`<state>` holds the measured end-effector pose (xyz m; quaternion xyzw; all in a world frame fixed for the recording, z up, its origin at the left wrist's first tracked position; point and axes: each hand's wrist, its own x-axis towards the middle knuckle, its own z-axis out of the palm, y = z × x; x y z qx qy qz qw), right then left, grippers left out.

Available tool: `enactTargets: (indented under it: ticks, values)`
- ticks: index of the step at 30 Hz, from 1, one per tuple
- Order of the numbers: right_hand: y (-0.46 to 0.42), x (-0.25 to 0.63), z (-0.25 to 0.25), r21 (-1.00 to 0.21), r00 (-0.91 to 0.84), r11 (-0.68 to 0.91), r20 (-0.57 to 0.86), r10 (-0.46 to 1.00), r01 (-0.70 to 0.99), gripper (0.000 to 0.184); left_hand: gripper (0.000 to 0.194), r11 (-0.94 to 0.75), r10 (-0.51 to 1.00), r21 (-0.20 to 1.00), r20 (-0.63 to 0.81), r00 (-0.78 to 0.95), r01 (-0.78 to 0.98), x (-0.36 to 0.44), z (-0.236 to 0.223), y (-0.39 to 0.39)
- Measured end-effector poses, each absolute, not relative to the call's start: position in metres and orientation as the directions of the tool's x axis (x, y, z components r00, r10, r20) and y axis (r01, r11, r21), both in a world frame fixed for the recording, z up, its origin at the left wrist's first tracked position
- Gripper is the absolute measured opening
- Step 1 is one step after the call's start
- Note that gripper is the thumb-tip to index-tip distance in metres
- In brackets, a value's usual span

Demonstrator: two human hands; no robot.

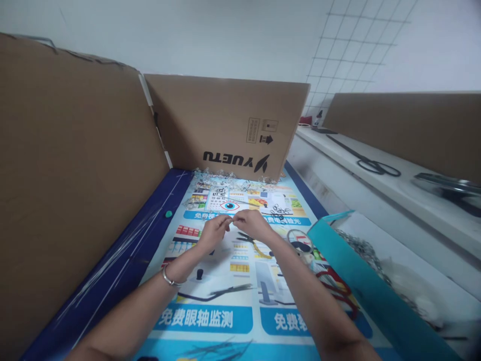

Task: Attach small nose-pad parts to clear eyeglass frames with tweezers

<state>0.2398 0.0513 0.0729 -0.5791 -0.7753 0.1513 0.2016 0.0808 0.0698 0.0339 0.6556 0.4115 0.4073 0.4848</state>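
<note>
My left hand (215, 231) and my right hand (251, 223) meet fingertip to fingertip above a printed poster (225, 281) that covers the table. Both hands are pinched on a tiny pale item (231, 219) held between them; it is too small to name. A silver bracelet (170, 279) circles my left wrist. Yellow-handled pliers (252, 242) lie on the poster just below my right hand. A heap of small clear shiny pieces (221, 175) lies at the far end of the poster, and a cluster of small dark rings (280, 210) lies to the right of it.
Cardboard walls stand at the left (75, 175) and at the back (225, 125). A teal paper bag (361, 281) holding metal chain lies at the right. Red-handled scissors (334, 286) rest beside it. Thin dark rods (229, 290) lie on the poster. Black scissors (378, 166) sit on the white ledge.
</note>
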Motion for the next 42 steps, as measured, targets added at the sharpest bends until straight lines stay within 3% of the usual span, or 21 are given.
enactTargets:
  ticks: [5, 9, 17, 23, 29, 34, 37, 39, 41, 42]
  values:
    - [0.028, 0.268, 0.065, -0.304, -0.224, 0.217, 0.011, 0.975, 0.928, 0.03, 0.024, -0.014, 0.96, 0.992, 0.048, 0.277, -0.122, 0.079, 0.026, 0.079]
    - [-0.002, 0.285, 0.042, -0.152, -0.206, 0.188, -0.113, 0.972, 0.97, 0.056, 0.03, 0.096, 0.955, 0.963, -0.019, 0.296, -0.251, 0.085, 0.017, 0.078]
    - [-0.012, 0.269, 0.023, 0.034, -0.249, 0.251, -0.055, 0.967, 0.967, 0.035, 0.034, 0.203, 0.923, 0.92, -0.067, 0.378, -0.334, 0.094, 0.012, 0.059]
    - [-0.006, 0.254, 0.016, 0.04, -0.166, 0.166, -0.012, 0.986, 0.985, 0.026, 0.029, 0.249, 0.909, 0.891, -0.081, 0.408, -0.378, 0.098, 0.011, 0.055]
    - [0.007, 0.244, 0.004, -0.119, -0.064, 0.066, 0.021, 0.998, 0.991, 0.027, 0.023, 0.303, 0.905, 0.85, -0.114, 0.411, -0.431, 0.097, 0.008, 0.055]
    - [0.016, 0.248, 0.009, -0.424, -0.069, 0.081, 0.044, 0.997, 0.902, 0.017, 0.019, 0.357, 0.903, 0.793, -0.157, 0.4, -0.493, 0.096, 0.011, 0.055]
    - [0.017, 0.253, 0.013, -0.616, -0.119, 0.095, 0.002, 0.993, 0.782, 0.035, 0.019, 0.379, 0.903, 0.767, -0.186, 0.386, -0.518, 0.097, 0.01, 0.055]
    - [0.016, 0.258, 0.012, -0.767, -0.186, 0.062, -0.075, 0.98, 0.638, 0.046, 0.021, 0.39, 0.897, 0.764, -0.191, 0.399, -0.514, 0.098, 0.008, 0.055]
    - [0.015, 0.261, 0.009, -0.947, -0.317, -0.079, -0.182, 0.931, 0.312, 0.05, 0.023, 0.402, 0.884, 0.763, -0.18, 0.431, -0.506, 0.097, 0.007, 0.056]
    - [0.014, 0.262, 0.007, -0.978, -0.399, -0.184, -0.21, 0.893, 0.102, 0.05, 0.024, 0.405, 0.877, 0.763, -0.166, 0.452, -0.505, 0.097, 0.006, 0.056]
